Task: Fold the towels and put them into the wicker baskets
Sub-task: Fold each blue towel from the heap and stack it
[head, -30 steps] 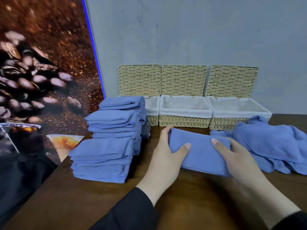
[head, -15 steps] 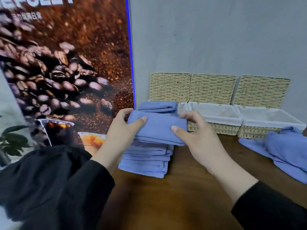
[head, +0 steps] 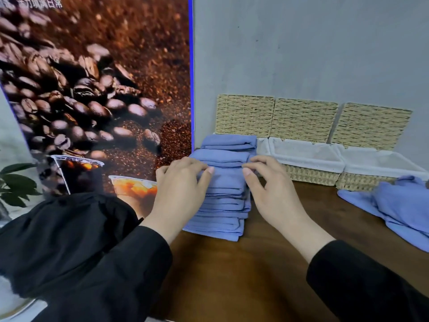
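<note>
1. Soft blue cloth: the towels (head: pixel 222 194) look light and limp, likely best lifted from both ends, as a folded edge could slump.
2. They sit stacked on the table (head: pixel 267 263), by the baskets (head: pixel 308 173).
3. Left hand (head: pixel 178 196) and right hand (head: pixel 271 194) flank the stack, fingers loosely bent, tips touching the top towel, gripping nothing.

A grey wall (head: pixel 301 47) with a faintly mottled, plaster-like finish fills the back. Left of it, meeting it at a blue edge, stands a large poster (head: pixel 92 84) of coffee beans and grounds, with two cups of iced drink printed near its bottom and pale characters at its top. Below the wall runs a dark brown wooden table (head: pixel 267 270) with a soft sheen. At the far left of the poster, green leaves (head: pixel 16 184) show against a pale surface. The light is even and soft.
</note>
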Demonstrator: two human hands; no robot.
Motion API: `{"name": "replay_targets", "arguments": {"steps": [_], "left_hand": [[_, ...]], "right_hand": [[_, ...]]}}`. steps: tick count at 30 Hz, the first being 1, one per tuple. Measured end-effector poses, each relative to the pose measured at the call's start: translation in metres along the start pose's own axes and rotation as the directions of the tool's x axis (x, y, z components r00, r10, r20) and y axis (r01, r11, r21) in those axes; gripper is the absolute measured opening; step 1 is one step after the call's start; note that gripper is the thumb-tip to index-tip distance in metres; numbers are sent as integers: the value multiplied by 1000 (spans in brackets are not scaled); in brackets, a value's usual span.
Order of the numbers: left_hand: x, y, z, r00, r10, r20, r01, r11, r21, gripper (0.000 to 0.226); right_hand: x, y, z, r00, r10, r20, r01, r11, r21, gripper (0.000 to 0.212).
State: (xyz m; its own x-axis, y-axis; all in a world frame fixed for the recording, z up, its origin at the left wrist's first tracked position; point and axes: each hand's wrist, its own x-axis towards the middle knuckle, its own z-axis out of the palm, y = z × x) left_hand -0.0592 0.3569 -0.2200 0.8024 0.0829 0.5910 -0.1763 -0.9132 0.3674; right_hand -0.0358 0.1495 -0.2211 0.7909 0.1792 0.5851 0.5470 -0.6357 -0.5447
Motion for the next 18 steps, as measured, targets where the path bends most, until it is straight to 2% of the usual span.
{"name": "replay_targets", "arguments": {"steps": [4, 7, 8, 10, 13, 16, 18], "left_hand": [[-4, 55, 2, 963, 173, -207, -226, 936, -269, 36], [-23, 110, 28, 954, 204, -220, -285, 846, -451, 26], [-30, 124, 41, 965, 195, -173, -257, 820, -511, 21], [-43, 146, 74, 984, 176, 33, -123, 798, -590, 16], [-54, 168, 127, 905, 177, 388, 57, 851, -521, 30], [-55, 189, 164, 824, 220, 523, 57, 885, -462, 43], [-50, 204, 180, 816, 233, 529, 42, 888, -457, 45]], "right_hand": [[-14, 16, -18, 995, -54, -87, 56, 998, 18, 26], [-38, 53, -40, 993, -53, -105, 47, 997, -63, 25], [-49, 69, -47, 995, -31, -91, 22, 995, -101, 24], [-71, 106, -65, 997, 51, -58, -61, 980, -190, 22], [-100, 156, -98, 979, 194, -60, -203, 925, -323, 21], [-111, 193, -131, 951, 271, -147, -305, 889, -342, 21], [-110, 215, -147, 936, 295, -193, -348, 857, -380, 21]]}}
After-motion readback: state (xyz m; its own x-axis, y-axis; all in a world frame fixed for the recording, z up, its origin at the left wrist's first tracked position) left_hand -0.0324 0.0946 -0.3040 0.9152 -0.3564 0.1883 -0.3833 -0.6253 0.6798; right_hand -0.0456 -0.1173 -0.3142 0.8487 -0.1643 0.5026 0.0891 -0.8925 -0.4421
